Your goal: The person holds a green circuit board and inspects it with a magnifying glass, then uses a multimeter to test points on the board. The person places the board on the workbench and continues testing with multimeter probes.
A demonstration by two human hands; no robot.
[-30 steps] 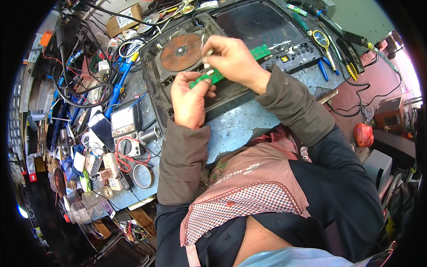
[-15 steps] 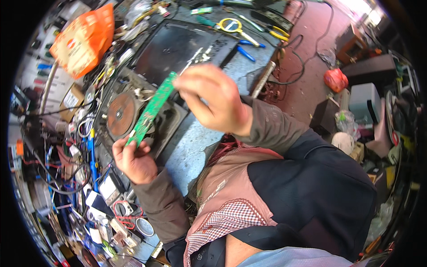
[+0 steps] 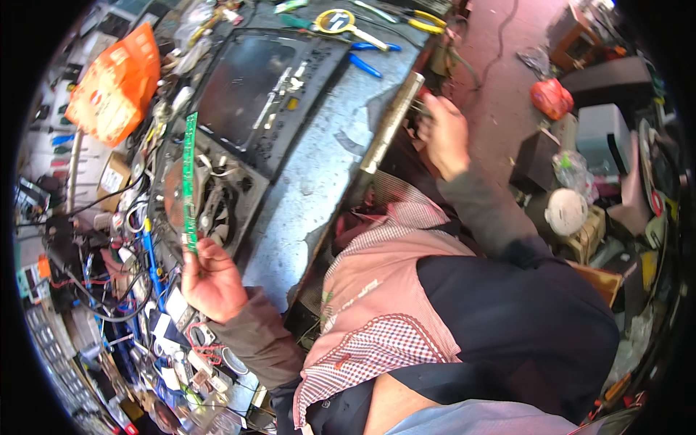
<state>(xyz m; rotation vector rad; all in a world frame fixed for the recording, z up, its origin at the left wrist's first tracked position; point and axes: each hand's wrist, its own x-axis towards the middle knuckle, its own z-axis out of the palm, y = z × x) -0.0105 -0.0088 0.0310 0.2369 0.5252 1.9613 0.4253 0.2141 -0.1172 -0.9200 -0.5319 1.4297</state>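
My left hand pinches the lower end of a long narrow green circuit board and holds it upright over an opened induction cooker base with a copper coil. My right hand has reached off the right edge of the bench, beside a metal bar at the bench corner. Its fingers are curled near some wires there; whether they grip anything is hidden. The cooker's black glass top lies further back on the bench.
An orange bag sits at the far left. Pliers and a yellow-handled tool lie at the back. A multimeter, cables and small parts crowd the left side. Boxes and a red bag stand on the floor to the right.
My right hand let go of the green board and swung right, past the bench edge. My left hand now holds the board alone, more upright. The view has tilted to the right.
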